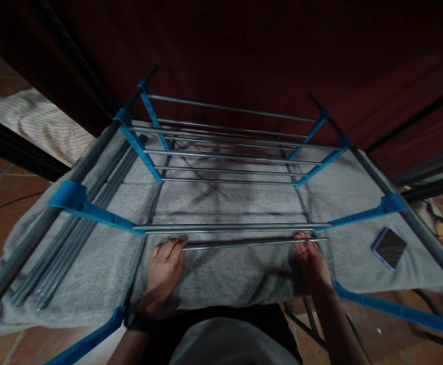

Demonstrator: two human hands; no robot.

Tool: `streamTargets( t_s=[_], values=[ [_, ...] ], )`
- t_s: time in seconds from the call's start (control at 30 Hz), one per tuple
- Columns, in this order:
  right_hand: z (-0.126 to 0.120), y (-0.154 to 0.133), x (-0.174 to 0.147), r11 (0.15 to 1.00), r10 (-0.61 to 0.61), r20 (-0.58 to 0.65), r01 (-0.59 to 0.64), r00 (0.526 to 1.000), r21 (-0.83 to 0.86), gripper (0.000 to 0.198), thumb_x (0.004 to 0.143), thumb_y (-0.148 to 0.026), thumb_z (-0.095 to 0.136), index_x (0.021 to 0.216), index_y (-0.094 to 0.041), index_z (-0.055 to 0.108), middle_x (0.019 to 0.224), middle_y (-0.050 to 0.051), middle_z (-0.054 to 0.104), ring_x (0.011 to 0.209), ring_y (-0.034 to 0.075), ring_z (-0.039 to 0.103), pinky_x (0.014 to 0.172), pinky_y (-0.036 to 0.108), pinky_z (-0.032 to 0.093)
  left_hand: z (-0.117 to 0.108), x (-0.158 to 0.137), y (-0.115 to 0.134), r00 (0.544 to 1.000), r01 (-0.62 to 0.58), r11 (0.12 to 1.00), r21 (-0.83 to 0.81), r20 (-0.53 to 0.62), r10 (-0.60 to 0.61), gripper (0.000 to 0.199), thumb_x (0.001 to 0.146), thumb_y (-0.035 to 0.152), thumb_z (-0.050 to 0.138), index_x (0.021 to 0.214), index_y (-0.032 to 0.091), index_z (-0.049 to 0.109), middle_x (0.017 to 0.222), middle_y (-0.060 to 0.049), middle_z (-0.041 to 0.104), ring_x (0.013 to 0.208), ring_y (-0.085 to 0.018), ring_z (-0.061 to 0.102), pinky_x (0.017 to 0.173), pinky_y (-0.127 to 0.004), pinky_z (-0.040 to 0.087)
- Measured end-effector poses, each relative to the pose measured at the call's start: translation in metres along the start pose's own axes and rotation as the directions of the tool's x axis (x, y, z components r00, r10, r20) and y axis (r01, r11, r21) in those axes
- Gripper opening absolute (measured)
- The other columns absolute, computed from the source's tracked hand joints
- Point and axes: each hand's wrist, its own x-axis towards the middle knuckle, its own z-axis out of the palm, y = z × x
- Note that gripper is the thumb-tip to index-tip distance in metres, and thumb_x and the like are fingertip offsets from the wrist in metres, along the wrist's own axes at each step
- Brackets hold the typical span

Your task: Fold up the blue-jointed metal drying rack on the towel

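Observation:
A thin grey metal rod (240,244) lies level between my two hands, in front of the rack. My left hand (167,261) is closed around its left end. Near its right end my right hand (309,253) grips the same rod, and a short length sticks out past the fingers. Just beyond it, two fitted rods (225,228) span the rack between a left blue plastic bracket (100,213) and a right blue plastic bracket (366,213). Farther back, several more rods (229,158) run across other blue brackets on the thicker grey poles.
Several loose rods (80,228) lie at the left on a grey blanket (214,203). A phone (390,248) rests on the blanket at the right. Blue brackets (400,309) also extend near my arms. Behind the rack hangs a dark red cloth (244,50).

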Motion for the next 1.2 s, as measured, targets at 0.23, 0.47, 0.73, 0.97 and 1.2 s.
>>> streamTargets(
  t_s=[0.23, 0.47, 0.73, 0.97, 1.2],
  values=[
    [0.0048, -0.0040, -0.0036, 0.996, 0.032, -0.008, -0.031, 0.999, 0.081, 0.030, 0.083, -0.034, 0.084, 0.109, -0.025, 0.071, 0.115, -0.001, 0.076, 0.113, 0.013, 0.073, 0.110, 0.028, 0.057, 0.0036, -0.0006, -0.0007, 1.000, 0.009, 1.000, 0.001, -0.007, -0.009, 0.027, 0.101, 0.019, 0.050, 0.114, 0.025, 0.072, 0.105, -0.006, 0.078, 0.096, -0.023, 0.071, 0.088, -0.039, 0.050],
    [0.0062, -0.0044, -0.0018, 0.994, 0.035, -0.014, -0.034, 0.999, 0.105, 0.030, 0.081, -0.034, 0.087, 0.104, -0.024, 0.072, 0.109, -0.002, 0.077, 0.107, 0.012, 0.074, 0.106, 0.023, 0.058, 0.0015, 0.0012, -0.0001, 1.000, -0.004, 1.000, -0.020, -0.012, 0.004, 0.025, 0.101, 0.018, 0.050, 0.115, 0.022, 0.071, 0.105, -0.006, 0.077, 0.096, -0.024, 0.070, 0.089, -0.039, 0.049],
    [0.0070, -0.0054, -0.0048, 0.993, 0.026, -0.001, -0.026, 1.000, 0.114, 0.032, 0.079, -0.036, 0.091, 0.103, -0.025, 0.072, 0.109, -0.003, 0.078, 0.108, 0.013, 0.074, 0.104, 0.025, 0.060, 0.0018, 0.0023, 0.0003, 0.999, -0.022, 1.000, 0.013, -0.038, 0.022, 0.022, 0.102, 0.017, 0.050, 0.114, 0.022, 0.069, 0.104, -0.006, 0.076, 0.095, -0.023, 0.070, 0.089, -0.038, 0.049],
    [0.0066, -0.0044, -0.0041, 0.994, 0.018, 0.006, -0.018, 1.000, 0.105, 0.027, 0.083, -0.036, 0.088, 0.101, -0.025, 0.071, 0.107, -0.003, 0.077, 0.108, 0.012, 0.074, 0.104, 0.026, 0.060, 0.0013, 0.0023, -0.0003, 1.000, -0.027, 0.999, 0.026, -0.010, 0.027, 0.023, 0.103, 0.018, 0.048, 0.114, 0.020, 0.069, 0.106, -0.007, 0.077, 0.097, -0.024, 0.070, 0.090, -0.040, 0.050],
    [0.0039, -0.0024, -0.0019, 0.996, 0.015, -0.001, -0.014, 1.000, 0.087, 0.029, 0.082, -0.036, 0.088, 0.103, -0.026, 0.071, 0.110, -0.003, 0.077, 0.110, 0.013, 0.073, 0.109, 0.030, 0.058, 0.0017, 0.0021, 0.0000, 0.999, -0.035, 0.999, 0.014, -0.030, 0.035, 0.022, 0.101, 0.017, 0.052, 0.115, 0.019, 0.070, 0.104, -0.008, 0.077, 0.095, -0.025, 0.069, 0.092, -0.040, 0.049]
  ],
)
